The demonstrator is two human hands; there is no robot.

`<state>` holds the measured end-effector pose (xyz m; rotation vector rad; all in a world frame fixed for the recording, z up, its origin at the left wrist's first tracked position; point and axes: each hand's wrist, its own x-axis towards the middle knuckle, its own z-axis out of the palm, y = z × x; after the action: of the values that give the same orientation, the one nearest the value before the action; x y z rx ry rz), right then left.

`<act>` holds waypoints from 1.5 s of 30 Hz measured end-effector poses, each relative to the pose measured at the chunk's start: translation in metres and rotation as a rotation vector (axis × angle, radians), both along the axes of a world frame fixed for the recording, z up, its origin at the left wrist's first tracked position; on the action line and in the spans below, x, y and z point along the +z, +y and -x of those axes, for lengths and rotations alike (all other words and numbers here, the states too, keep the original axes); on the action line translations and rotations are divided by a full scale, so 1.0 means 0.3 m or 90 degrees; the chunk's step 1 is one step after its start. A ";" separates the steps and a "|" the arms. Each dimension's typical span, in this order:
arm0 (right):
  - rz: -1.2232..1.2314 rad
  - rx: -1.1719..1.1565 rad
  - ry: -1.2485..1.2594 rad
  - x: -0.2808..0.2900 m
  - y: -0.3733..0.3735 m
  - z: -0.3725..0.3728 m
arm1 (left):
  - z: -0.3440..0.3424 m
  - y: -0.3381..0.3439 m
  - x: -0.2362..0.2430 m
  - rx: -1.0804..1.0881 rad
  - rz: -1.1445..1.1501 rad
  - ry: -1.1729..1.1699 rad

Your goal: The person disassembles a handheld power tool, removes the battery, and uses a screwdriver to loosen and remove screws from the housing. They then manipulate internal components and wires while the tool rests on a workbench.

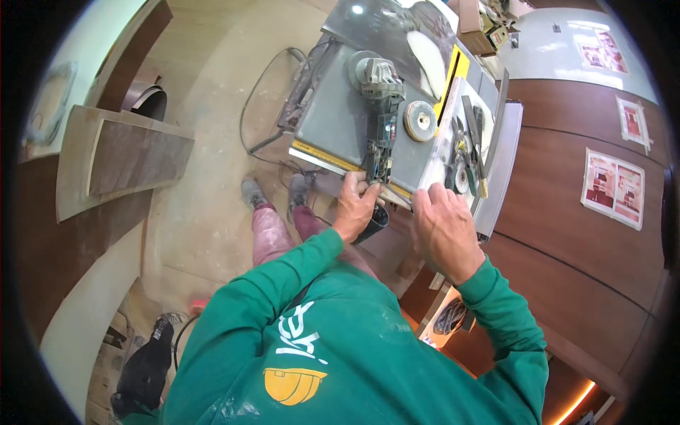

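An angle grinder [382, 113] lies on the grey worktop, its rear housing off and its wiring and inner parts [380, 164] bare at the near end. The fingers of my left hand [356, 205] are closed around that bare end at the worktop's near edge. To its right my right hand [446, 225] is closed on a thin tool, perhaps a screwdriver, whose shaft points toward the grinder's end. My fingers hide most of the tool. A dark hollow cylinder [374, 222] shows just below my left hand. A round abrasive disc [420, 120] lies to the right of the grinder.
Pliers [462, 152] and other hand tools lie on the worktop's right side, beside a yellow strip [451, 81]. A black cable [244, 117] loops over the floor at left. A cardboard box [476, 28] stands at the back. Brown panels [567, 191] stand at right.
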<state>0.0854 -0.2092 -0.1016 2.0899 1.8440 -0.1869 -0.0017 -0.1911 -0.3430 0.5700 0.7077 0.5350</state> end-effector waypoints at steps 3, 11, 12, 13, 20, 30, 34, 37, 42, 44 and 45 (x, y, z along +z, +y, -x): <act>0.065 -0.152 0.013 0.005 0.015 0.034 | 0.016 0.014 0.008 -0.051 0.012 0.031; 0.049 0.066 -0.061 -0.012 0.019 -0.006 | 0.004 -0.004 -0.008 -0.026 0.024 0.003; 0.051 0.062 -0.057 -0.010 0.020 -0.013 | 0.000 0.000 -0.004 -0.022 0.025 -0.002; 0.053 0.058 -0.053 -0.009 0.018 -0.021 | 0.002 0.002 0.000 -0.023 0.017 0.004; 0.222 0.031 -0.054 -0.002 0.032 -0.067 | 0.011 -0.007 0.016 0.006 -0.004 0.014; 0.144 0.066 -0.087 -0.054 -0.013 -0.101 | 0.011 -0.008 0.010 0.014 -0.023 0.019; 0.177 0.150 -0.137 -0.063 -0.003 -0.132 | 0.005 -0.015 0.006 0.023 -0.031 0.019; 0.086 0.187 -0.174 -0.077 -0.010 -0.130 | 0.001 -0.017 0.016 0.029 -0.025 0.021; 0.058 0.125 -0.080 -0.112 -0.034 -0.164 | 0.004 -0.011 0.029 0.020 -0.002 0.039; 0.038 0.159 -0.075 -0.143 -0.063 -0.231 | 0.002 -0.014 0.025 0.027 -0.011 0.036; 0.035 0.154 -0.039 -0.153 -0.087 -0.263 | -0.001 -0.017 0.020 0.027 -0.016 0.035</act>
<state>0.1642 -0.2352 -0.1474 1.7974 2.0094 -0.1093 -0.0013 -0.1962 -0.3369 0.5953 0.7678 0.5703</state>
